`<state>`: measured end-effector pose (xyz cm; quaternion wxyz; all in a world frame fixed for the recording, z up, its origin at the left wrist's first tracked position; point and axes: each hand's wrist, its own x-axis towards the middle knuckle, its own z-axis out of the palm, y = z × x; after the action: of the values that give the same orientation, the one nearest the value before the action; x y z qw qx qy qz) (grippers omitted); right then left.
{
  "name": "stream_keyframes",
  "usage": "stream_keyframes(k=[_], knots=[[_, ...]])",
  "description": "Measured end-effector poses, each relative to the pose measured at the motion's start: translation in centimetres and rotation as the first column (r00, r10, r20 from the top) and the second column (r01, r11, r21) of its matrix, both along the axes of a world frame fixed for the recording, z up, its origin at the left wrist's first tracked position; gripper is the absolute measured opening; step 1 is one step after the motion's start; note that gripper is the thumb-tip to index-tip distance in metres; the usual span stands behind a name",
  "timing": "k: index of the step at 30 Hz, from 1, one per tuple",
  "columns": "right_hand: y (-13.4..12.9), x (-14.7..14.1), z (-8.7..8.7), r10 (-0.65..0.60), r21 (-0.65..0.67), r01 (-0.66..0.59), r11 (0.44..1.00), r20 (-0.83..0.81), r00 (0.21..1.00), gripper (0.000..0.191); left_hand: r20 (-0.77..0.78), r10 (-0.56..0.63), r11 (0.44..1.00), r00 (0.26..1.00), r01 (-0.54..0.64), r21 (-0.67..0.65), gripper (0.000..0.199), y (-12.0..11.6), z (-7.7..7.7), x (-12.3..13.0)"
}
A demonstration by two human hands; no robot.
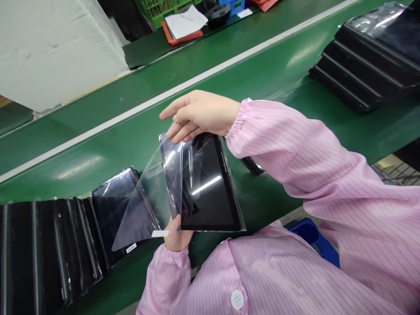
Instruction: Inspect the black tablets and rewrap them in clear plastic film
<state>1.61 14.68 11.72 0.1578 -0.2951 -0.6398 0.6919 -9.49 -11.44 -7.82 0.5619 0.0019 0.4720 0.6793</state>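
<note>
A black tablet [210, 188] is tilted in front of my chest, its glossy screen facing up. Clear film [147, 192] with a white label [160, 234] is folded back over its left side and hangs out to the left. At the tablet's lower left edge, my left hand [177, 234] grips it from below, the thumb on top and the other fingers hidden. Over the top edge is my right hand [200, 114], its fingers bent and touching the film near the top left corner; whether it pinches the film is unclear.
Overlapping wrapped tablets [49, 245] lie at the left on the green conveyor [157, 127]. Another stack [364, 65] stands at the upper right. Papers on a red tray [183, 26], a blue bin [315, 240] and a white block [55, 48] surround the work area.
</note>
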Motion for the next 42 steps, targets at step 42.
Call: stream_keyframes(k=[42], knots=[[-4.4,4.1,-2.7,-0.303,0.462,0.261,0.848,0.016,0.953,0.024,-0.539,-0.006,0.998,0.842,0.036,0.046,0.072,6.2,4.6,1.4]])
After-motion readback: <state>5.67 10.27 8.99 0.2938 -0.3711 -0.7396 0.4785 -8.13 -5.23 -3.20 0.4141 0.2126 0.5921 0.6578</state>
